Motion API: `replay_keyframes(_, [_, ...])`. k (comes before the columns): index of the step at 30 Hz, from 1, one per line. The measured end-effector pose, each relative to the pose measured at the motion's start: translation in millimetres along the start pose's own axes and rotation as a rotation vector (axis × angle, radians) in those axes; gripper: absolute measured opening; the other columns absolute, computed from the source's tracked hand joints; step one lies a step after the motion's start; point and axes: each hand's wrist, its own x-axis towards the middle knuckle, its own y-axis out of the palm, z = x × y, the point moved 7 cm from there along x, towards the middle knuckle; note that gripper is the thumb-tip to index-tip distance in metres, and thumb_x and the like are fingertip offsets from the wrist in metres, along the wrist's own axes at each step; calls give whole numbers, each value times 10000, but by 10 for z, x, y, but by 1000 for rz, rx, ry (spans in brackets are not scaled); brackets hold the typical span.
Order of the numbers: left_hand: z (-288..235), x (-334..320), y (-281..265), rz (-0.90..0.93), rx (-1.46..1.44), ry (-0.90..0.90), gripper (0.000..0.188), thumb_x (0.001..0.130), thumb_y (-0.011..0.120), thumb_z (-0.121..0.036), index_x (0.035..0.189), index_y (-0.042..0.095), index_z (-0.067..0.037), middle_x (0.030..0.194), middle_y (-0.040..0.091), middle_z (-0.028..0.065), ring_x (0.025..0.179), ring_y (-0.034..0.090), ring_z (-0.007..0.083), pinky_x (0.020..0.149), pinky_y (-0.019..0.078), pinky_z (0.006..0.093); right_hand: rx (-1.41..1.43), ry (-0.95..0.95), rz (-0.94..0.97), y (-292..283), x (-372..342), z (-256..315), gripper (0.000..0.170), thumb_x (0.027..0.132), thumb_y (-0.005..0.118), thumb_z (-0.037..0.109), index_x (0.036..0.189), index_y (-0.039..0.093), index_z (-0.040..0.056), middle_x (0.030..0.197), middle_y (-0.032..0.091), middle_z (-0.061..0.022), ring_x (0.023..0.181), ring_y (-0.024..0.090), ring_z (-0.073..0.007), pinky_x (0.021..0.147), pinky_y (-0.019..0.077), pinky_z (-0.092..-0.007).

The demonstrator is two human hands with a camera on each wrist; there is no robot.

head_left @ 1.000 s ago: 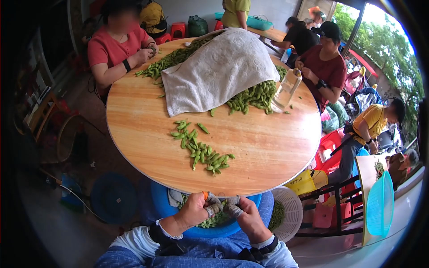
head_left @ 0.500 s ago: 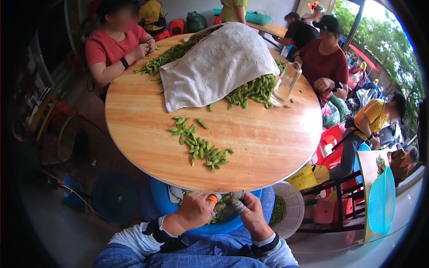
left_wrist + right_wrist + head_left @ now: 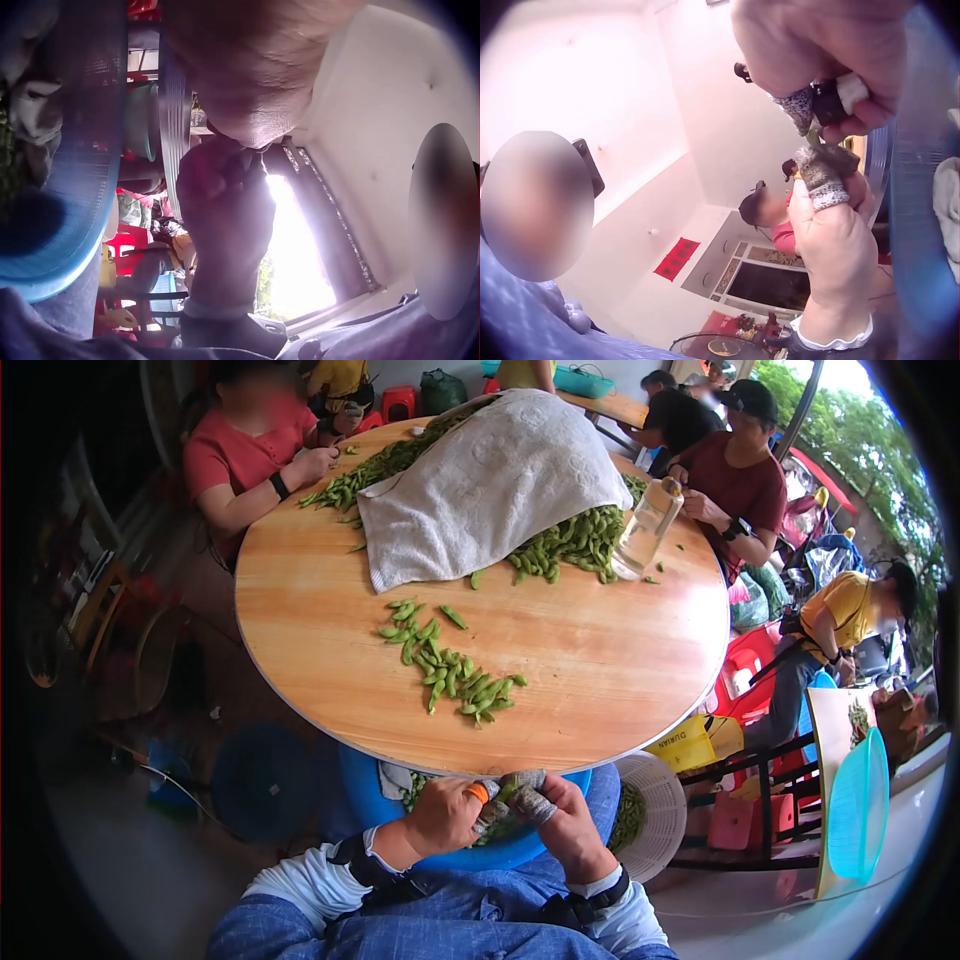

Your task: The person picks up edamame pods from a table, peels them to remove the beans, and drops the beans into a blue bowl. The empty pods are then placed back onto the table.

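Just in front of the round table's near edge, my left hand (image 3: 447,818) and right hand (image 3: 572,826) meet over a blue basin (image 3: 362,785). Between their fingertips they pinch a green edamame pod (image 3: 508,791), partly hidden by the fingers. Grey wrappings (image 3: 525,780) cover several fingertips, and an orange band (image 3: 478,792) circles a left finger. In the right wrist view, a bit of the green pod (image 3: 814,137) shows between the wrapped tips. Backlight darkens the hands in the left wrist view. Loose edamame pods (image 3: 450,672) lie on the wooden table (image 3: 310,630) ahead.
A white towel (image 3: 480,490) covers a large edamame heap (image 3: 575,543), beside a clear bottle (image 3: 650,525). A white basket (image 3: 655,830) with pods stands right of my knees. People sit at the table's left and right. Beyond are red stools (image 3: 745,670) and a turquoise basket (image 3: 858,810).
My hands stay together over the basin while their fingers shift around the pod. At the right, the seated person's hand dropped, then rose again; the left person has raised a hand.
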Motion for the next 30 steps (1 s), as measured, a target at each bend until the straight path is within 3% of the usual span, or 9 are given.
replay_keyframes(6, [-21,6,20,96,14,-3,332,609,595,-138,892,535,25,725,560,164,665,554,330,595,440,382,-41,35,-57,-70,-47,-90,232,801,556,75,1010,523,-21,937,581,-35,838,532,-94,764,428,-238])
replay_keyframes(12, [25,17,-59,-81,-414,-130,320,726,512,-93,1027,506,13,884,577,190,803,559,344,695,449,358,35,-91,-10,-41,-10,-117,243,797,563,65,1020,521,-21,947,581,-36,842,530,-91,770,423,-237])
replay_keyframes(15, [121,-8,35,-58,-761,-276,198,836,449,-142,959,528,-9,768,590,79,695,568,211,636,439,302,-7,-166,-39,-15,-12,-94,274,773,612,144,995,541,-1,940,586,-26,823,533,-86,723,417,-219])
replay_keyframes(18, [248,-203,317,-141,-1300,-836,218,880,417,-207,956,531,-38,704,550,16,608,506,94,540,408,247,-127,-230,-26,-14,-30,-47,280,782,601,135,1011,531,-9,954,581,-32,836,530,-87,738,419,-227])
replay_keyframes(21, [201,-176,386,20,-1662,-722,206,879,428,-225,947,530,-60,660,507,-7,535,440,42,465,347,197,-135,-190,4,13,-48,4,266,801,564,79,1040,507,-25,986,567,-36,896,510,-96,807,398,-244])
replay_keyframes(22, [175,-134,326,15,-1511,-715,201,873,448,-226,935,522,-51,624,465,-14,490,387,19,422,291,178,-128,-176,-9,-13,-36,-21,279,795,569,76,1045,501,-27,987,566,-39,892,513,-99,803,402,-244])
replay_keyframes(25, [111,-36,167,83,-1066,-502,197,859,487,-193,962,522,-28,695,513,-5,570,448,33,493,366,185,-140,-182,-9,-61,-36,-51,271,800,562,73,1042,500,-32,981,568,-43,880,518,-98,791,409,-240])
replay_keyframes(29, [53,-9,119,193,-919,-380,202,837,520,-119,1003,528,-3,877,559,10,800,492,61,727,415,211,-170,-147,-9,-8,-65,-18,244,807,547,61,1027,503,-35,962,572,-46,862,525,-100,779,417,-239])
replay_keyframes(30, [28,10,81,138,-898,-289,199,854,483,-139,993,528,-3,793,553,6,701,490,57,627,415,203,-172,-147,12,-5,-76,-10,237,808,544,56,1023,505,-36,956,574,-46,859,526,-100,778,417,-239])
